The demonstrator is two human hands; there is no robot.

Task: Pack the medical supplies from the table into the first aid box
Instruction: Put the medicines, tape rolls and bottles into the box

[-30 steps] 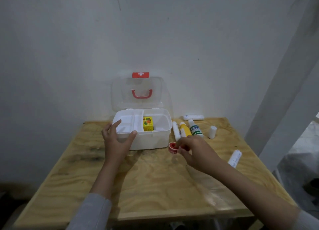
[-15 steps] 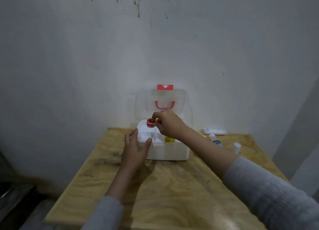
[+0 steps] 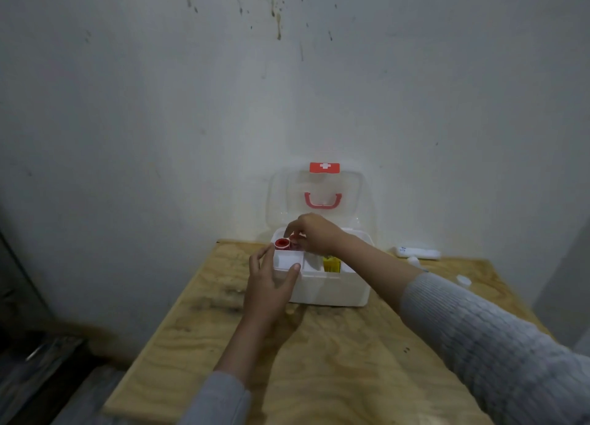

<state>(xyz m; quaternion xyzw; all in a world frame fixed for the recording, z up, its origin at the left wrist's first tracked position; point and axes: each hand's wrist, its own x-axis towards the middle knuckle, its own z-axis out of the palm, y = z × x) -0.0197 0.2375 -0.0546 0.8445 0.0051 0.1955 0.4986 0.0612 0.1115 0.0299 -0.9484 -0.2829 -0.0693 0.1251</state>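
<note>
The white first aid box (image 3: pixel 332 289) stands open at the back of the wooden table (image 3: pixel 319 361), its clear lid with a red handle leaning against the wall. My left hand (image 3: pixel 271 281) grips the box's front left corner. My right hand (image 3: pixel 314 234) reaches over the box and holds a small red tape roll (image 3: pixel 282 243) at the back left tray compartment. A yellow packet (image 3: pixel 331 263) stands inside the box. My right forearm hides part of the box's right side.
A white tube (image 3: pixel 416 252) lies by the wall right of the box, and a small white cap-like item (image 3: pixel 463 279) sits further right on the table. The table's left edge drops to a dark floor.
My right hand picked the red tape roll off the table, carried it left over the box and lowered it to the back left compartment. My left hand stayed on the box. The view shifted left.
</note>
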